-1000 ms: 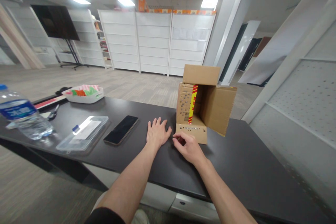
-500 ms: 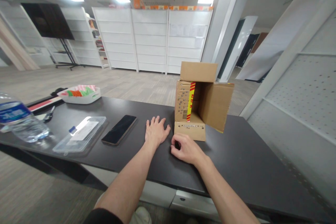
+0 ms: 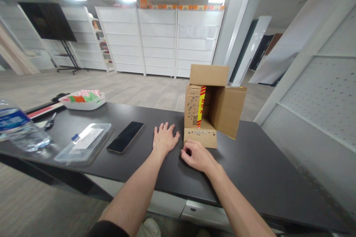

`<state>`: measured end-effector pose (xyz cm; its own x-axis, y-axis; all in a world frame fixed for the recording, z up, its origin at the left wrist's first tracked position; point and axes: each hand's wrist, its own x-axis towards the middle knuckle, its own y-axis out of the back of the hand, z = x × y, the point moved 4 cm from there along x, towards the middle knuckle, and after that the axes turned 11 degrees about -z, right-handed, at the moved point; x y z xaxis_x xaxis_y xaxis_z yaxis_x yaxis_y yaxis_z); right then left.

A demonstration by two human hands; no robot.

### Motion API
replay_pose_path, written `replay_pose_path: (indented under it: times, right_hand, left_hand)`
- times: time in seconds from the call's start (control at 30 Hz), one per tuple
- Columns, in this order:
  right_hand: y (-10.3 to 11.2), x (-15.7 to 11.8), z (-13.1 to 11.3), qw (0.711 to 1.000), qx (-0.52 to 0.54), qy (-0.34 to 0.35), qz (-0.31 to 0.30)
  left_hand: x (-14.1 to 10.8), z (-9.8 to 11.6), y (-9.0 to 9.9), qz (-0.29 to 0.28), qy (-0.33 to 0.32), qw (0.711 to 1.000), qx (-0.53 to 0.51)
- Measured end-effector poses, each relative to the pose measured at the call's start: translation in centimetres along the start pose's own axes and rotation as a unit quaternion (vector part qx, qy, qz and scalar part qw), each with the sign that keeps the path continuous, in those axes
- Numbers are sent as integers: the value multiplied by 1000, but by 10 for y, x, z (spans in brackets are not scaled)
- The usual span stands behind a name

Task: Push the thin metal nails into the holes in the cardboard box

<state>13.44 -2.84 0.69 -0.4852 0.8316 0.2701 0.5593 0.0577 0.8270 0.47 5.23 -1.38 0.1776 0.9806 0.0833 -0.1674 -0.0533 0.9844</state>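
My left hand (image 3: 165,139) lies flat on the dark tabletop with its fingers spread, holding nothing. To its right my right hand (image 3: 196,154) rests on the table, thumb and fingers curled together in a ring; whatever the fingertips hold, if anything, is too small to make out. Just beyond it stands an open cardboard box (image 3: 191,109) on its side, its mouth facing me. The lower flap (image 3: 204,141) reaches down close to my right knuckles and carries a row of small silver dots. More grey dots mark the left flap, beside a yellow-and-red tape strip (image 3: 201,107).
Left of my hands lie a black phone (image 3: 125,137) and a clear plastic case (image 3: 66,152) with a white label. A water bottle (image 3: 20,127) leans farther left. Behind stands a white basket (image 3: 83,105) with colourful contents. A perforated white panel (image 3: 328,92) borders the table's right side.
The view has shifted very slightly. My left hand stays flat in place, and my right hand keeps its curled shape beside the lower flap.
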Motion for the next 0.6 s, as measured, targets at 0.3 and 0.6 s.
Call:
replay_pose_path:
  times: [0.3, 0.6]
  right_hand:
    - [-3, 0, 4, 1000, -24, -15, -4]
    - [-1, -1, 2, 999, -34, -18, 0]
  left_hand:
    - [1, 0, -2, 6, -10, 1000, -3]
    - [1, -1, -1, 10, -12, 1000, -2]
